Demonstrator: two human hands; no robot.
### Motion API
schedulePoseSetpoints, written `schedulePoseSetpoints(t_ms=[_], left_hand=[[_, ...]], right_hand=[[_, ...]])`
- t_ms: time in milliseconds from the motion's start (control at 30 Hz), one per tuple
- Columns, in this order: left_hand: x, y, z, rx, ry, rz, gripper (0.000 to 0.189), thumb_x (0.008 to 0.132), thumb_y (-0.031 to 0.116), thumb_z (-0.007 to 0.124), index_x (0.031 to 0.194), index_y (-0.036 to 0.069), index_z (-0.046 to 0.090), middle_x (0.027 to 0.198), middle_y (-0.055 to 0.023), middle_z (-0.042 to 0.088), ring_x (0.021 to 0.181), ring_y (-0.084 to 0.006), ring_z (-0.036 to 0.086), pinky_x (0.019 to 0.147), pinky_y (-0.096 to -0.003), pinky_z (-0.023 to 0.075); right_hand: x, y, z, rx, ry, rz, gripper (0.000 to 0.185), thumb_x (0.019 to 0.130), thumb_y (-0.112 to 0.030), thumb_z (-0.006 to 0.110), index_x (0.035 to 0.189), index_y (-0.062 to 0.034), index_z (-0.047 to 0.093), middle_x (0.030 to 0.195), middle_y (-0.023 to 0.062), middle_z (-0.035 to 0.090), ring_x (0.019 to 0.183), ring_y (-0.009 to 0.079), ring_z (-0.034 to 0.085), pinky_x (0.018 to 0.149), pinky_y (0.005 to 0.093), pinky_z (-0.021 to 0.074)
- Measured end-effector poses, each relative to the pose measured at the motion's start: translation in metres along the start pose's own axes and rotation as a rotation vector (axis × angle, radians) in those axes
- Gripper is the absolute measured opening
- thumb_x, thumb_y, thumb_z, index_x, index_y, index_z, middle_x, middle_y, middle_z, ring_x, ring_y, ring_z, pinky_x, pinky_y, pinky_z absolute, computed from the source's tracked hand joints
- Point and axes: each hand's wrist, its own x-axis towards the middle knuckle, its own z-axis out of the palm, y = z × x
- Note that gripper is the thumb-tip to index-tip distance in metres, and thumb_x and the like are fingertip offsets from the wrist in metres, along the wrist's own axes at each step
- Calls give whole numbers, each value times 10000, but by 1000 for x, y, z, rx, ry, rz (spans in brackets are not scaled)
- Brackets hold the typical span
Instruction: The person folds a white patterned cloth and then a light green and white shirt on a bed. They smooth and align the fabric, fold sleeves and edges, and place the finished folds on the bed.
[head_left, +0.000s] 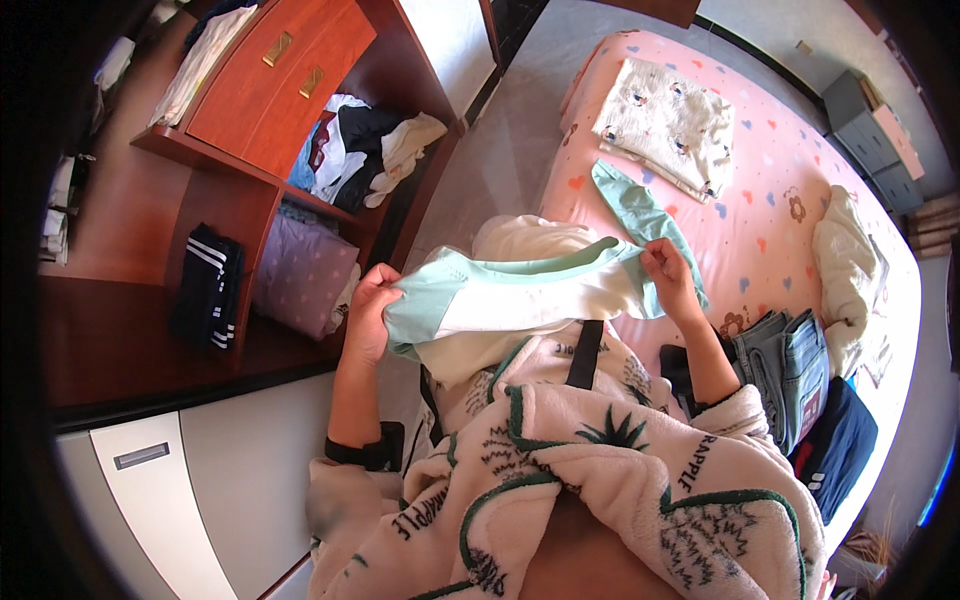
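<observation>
A white garment with mint-green sleeves and neckline (517, 300), seemingly a raglan top, is stretched between my two hands above my lap. My left hand (369, 311) pinches its mint-green part at the left. On the right, my right hand (670, 279) grips the fabric beside the neckline. One mint-green sleeve (637, 206) extends past my right hand over the bed. Cream fabric (525, 234) lies behind and under the garment; where it ends is hidden.
The pink bed (757, 262) bears a folded patterned cloth (667, 124), folded jeans (787, 375), dark blue clothing (840, 442) and a crumpled cream garment (847, 277). At the left, a wooden wardrobe (259, 187) holds dark striped clothing (210, 285), a purple bundle (307, 270) and piled clothes (360, 150).
</observation>
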Motion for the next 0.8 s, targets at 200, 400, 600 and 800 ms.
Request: schedulePoseSetpoints(t_ms=[200, 400, 600, 800], left_hand=[[-6, -32, -2, 176, 91, -101, 192, 901, 229, 612, 864, 41, 600, 769, 46, 550, 733, -37, 486, 680, -198, 381], [-10, -32, -5, 192, 48, -106, 140, 871, 160, 665, 871, 25, 627, 864, -5, 643, 784, -54, 553, 750, -189, 420], [-32, -2, -17, 76, -116, -44, 204, 866, 208, 656, 779, 35, 592, 915, -69, 672, 822, -111, 582, 800, -286, 445], [-62, -9, -8, 302, -241, -293, 168, 866, 168, 654, 780, 50, 571, 895, -59, 666, 816, -85, 586, 731, -241, 460]], right_hand=[[-11, 8, -2, -91, -222, 162, 132, 891, -55, 555, 1006, 2, 525, 884, 4, 542, 833, 62, 509, 749, 207, 415], [-16, 4, 12, -90, -160, 218, 221, 866, -143, 664, 1009, 19, 614, 941, 29, 605, 837, 70, 515, 745, 216, 423], [-12, -5, -4, 170, -150, 59, 73, 852, -9, 623, 912, 24, 649, 990, 49, 629, 913, 97, 551, 814, 234, 432], [-30, -4, -28, -56, -501, 190, 175, 746, 94, 542, 872, 21, 639, 1038, 90, 632, 1003, 163, 576, 919, 293, 427]])
